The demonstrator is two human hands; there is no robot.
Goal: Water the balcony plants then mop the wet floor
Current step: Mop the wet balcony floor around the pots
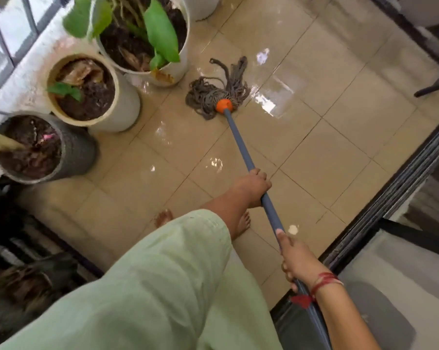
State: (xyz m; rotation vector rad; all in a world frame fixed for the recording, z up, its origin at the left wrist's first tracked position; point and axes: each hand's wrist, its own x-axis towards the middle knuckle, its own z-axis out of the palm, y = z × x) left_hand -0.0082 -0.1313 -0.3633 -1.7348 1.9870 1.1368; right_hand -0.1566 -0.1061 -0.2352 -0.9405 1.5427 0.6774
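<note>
a home balcony, probably: potted plants [94,92] by a railing [1,44], tiled floor [339,102], sliding-door track [395,198].

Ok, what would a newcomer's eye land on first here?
The mop, its grey strings splayed on the shiny wet floor mid-frame. Both hands grip its blue handle, the left hand farther down and the right hand nearer the body. Three pots line the left side, the farthest with big green leaves.

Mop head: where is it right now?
Head view, upper centre: the mop head lies on the wet floor, just right of the large white pot with green leaves.
</note>
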